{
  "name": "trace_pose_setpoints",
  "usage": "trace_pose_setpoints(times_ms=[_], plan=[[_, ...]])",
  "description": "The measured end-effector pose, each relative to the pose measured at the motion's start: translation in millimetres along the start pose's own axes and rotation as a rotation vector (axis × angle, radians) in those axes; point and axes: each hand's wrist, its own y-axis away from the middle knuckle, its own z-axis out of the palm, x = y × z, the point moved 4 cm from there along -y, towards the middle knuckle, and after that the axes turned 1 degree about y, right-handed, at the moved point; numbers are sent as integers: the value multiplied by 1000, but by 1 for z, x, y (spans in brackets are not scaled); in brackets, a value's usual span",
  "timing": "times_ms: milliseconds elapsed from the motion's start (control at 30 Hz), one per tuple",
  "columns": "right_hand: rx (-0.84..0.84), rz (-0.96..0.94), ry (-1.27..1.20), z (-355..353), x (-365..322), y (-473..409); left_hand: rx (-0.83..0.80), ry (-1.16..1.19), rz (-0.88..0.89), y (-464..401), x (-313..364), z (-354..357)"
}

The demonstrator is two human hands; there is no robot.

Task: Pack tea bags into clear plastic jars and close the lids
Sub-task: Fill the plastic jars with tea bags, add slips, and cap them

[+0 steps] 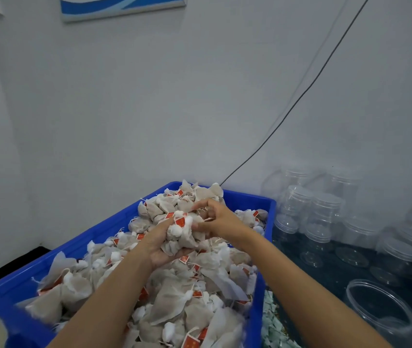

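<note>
Heaped tea bags (174, 297) fill the blue crate (79, 249); left hand (159, 244) cups a bunch, right hand (218, 219) pinches bags beside it.

My left hand (161, 243) lies palm up over the heap, fingers curled round a clump of tea bags (183, 234). My right hand (218, 218) meets it from the right, fingertips pinching at the same clump. Under both hands, a blue crate (74, 249) heaped with more bags, red tags and white string knots showing. Right of the right hand, clear lidded jars (321, 214) stand clustered. Near my right forearm, one open jar (378, 307), lidless. Wall beyond the hands; a dark cable (300, 96) slants across it.
</note>
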Motion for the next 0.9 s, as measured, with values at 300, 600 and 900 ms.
trace_pose_setpoints(times_ms=[300,600,900], plan=[[43,108,-333,-69,-14,81,28,-277,170,31,-35,84],[273,133,-476,-152,-18,164,-85,-340,298,34,-96,185],[584,72,28,-207,-4,221,-9,-254,171,12,-165,209]])
